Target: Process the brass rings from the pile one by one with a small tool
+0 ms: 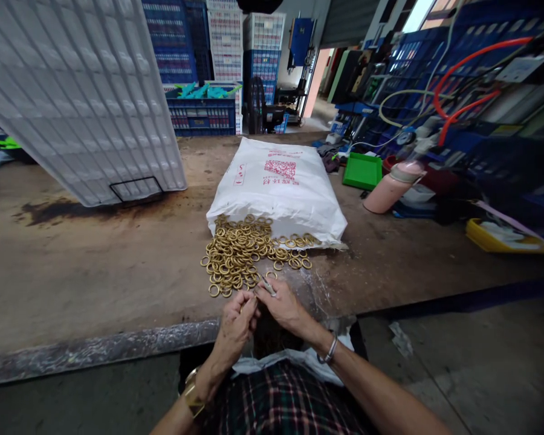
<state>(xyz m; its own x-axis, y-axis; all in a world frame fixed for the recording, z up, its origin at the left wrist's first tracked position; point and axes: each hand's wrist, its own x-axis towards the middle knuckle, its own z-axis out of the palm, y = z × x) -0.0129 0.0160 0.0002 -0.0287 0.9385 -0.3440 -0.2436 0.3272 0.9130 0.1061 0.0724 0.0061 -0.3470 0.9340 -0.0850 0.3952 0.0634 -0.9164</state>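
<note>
Close together at the table's front edge, both my hands are closed. My left hand [239, 321] pinches its thumb against the fingers; whatever it holds is too small and hidden to make out. In my right hand [284, 307] is a small knife-like tool [269, 286], its thin tip pointing up and away from me. The fingertips of the two hands nearly touch. Just beyond them lies a heap of brass-coloured rings [233, 257], with several loose rings [294, 261] to its right. The heap lies against the front of a white sack [272, 181] with red print.
A tall white ribbed plastic crate [95, 103] stands on the left of the wooden table [95, 272]. Toward the right are a green tray [362, 171], a pink bottle [392, 188], orange hoses [444, 90] and a yellow tray [503, 237]. Stacked crates [226, 48] and a black fan [257, 109] stand behind.
</note>
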